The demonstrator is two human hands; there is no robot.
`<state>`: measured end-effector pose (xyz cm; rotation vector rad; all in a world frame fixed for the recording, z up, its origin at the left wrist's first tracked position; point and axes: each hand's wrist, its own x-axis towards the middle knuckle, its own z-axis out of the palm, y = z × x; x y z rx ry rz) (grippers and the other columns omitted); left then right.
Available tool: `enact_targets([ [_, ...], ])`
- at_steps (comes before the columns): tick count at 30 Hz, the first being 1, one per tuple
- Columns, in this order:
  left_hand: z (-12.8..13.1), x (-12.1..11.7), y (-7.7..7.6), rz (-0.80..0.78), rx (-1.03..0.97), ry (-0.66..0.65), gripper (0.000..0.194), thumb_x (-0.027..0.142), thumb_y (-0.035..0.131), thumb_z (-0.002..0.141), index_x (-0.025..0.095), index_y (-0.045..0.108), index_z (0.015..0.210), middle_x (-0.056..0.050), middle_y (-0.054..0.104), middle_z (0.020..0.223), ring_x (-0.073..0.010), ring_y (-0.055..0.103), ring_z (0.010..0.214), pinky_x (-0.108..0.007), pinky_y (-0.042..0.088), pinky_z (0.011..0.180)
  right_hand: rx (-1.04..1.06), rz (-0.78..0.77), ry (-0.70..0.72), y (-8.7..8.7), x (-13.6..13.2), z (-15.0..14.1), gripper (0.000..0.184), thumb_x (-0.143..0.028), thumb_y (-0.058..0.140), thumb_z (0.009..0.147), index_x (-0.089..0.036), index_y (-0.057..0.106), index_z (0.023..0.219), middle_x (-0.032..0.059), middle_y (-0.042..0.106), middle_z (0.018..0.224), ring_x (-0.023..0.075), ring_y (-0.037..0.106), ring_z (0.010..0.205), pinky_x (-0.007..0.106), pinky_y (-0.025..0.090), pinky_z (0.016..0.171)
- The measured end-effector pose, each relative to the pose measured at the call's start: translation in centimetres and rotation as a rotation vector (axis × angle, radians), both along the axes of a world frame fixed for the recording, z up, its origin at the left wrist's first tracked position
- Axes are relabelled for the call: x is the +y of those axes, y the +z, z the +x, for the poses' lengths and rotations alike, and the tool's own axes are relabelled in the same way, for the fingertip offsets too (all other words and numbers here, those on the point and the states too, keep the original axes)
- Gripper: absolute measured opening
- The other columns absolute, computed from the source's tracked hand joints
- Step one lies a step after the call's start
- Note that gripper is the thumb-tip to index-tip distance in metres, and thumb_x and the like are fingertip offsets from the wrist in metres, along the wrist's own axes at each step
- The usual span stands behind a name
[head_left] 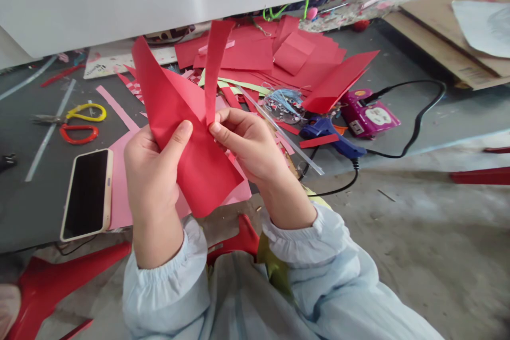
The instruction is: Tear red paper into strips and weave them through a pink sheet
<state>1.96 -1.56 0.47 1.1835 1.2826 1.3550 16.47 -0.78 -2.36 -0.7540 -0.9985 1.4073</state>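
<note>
I hold a sheet of red paper (191, 138) up in front of me with both hands. My left hand (153, 180) grips its left side, thumb pressed on the face. My right hand (249, 143) pinches a narrow red strip (214, 64) that stands up from the sheet's middle. Both hands are closed on the paper. Pale blue sleeves cover my wrists.
A phone (86, 194) lies on pink paper (119, 180) at the left. Yellow-handled scissors (85, 112) and a red ring (78, 134) sit further left. A pile of red sheets (287, 58), a blue glue gun (332, 135), a purple device (368, 114) with black cable, and cardboard (446, 32) lie beyond.
</note>
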Motion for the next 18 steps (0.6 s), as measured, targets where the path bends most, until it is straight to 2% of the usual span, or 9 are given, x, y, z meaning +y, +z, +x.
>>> enact_targets([
  [11,-0.62,-0.18,0.21,-0.015,0.096,0.020,0.032,0.048,0.086,0.075,0.026,0.064,0.072,0.001,0.071,0.073,-0.0239,0.072,0.083,-0.038,0.061,0.066,-0.080,-0.054,0.101,0.16,0.44,0.73,0.045,-0.052,0.091,0.064,-0.018,0.067,0.078,-0.0031,0.059,0.069,0.0090,0.055,0.064,0.022,0.048,0.058],
  [18,-0.57,-0.14,0.18,-0.013,0.057,0.022,0.028,0.044,0.087,0.075,0.026,0.066,0.073,0.003,0.071,0.073,-0.0199,0.070,0.077,-0.036,0.058,0.066,-0.065,-0.010,0.058,0.06,0.24,0.67,0.043,-0.050,0.091,0.065,-0.018,0.065,0.077,-0.0039,0.059,0.069,0.0068,0.051,0.061,0.021,0.046,0.058],
])
